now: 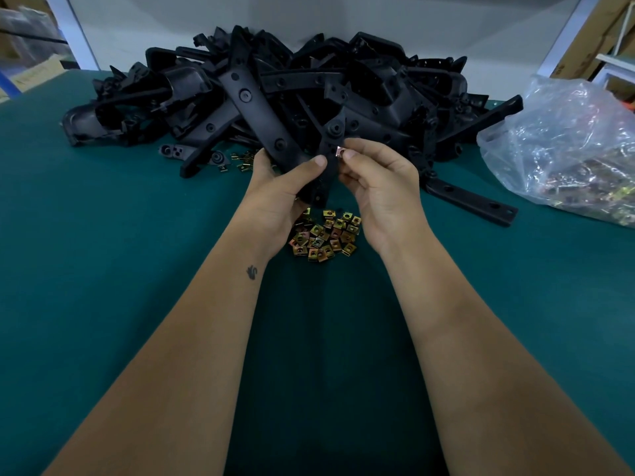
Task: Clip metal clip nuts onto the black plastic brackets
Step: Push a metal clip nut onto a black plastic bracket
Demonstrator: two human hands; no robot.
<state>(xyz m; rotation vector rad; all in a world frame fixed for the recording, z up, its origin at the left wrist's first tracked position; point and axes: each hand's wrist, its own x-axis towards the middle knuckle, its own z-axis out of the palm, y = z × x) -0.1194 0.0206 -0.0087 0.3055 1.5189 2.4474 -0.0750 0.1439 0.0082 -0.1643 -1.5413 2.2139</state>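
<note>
Left hand (292, 187) grips bracket (326, 156) upright to steady its edge; right hand (374, 180) pinches clip nut (340, 152), pushing it on. Spare nuts (326, 237) on desk (103, 235) within reach.

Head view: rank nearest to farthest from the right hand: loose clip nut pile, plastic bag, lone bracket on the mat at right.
From the right hand:
1. Loose clip nut pile, just below, between the wrists.
2. Lone bracket, flat on the mat, right.
3. Plastic bag, far right edge.
</note>
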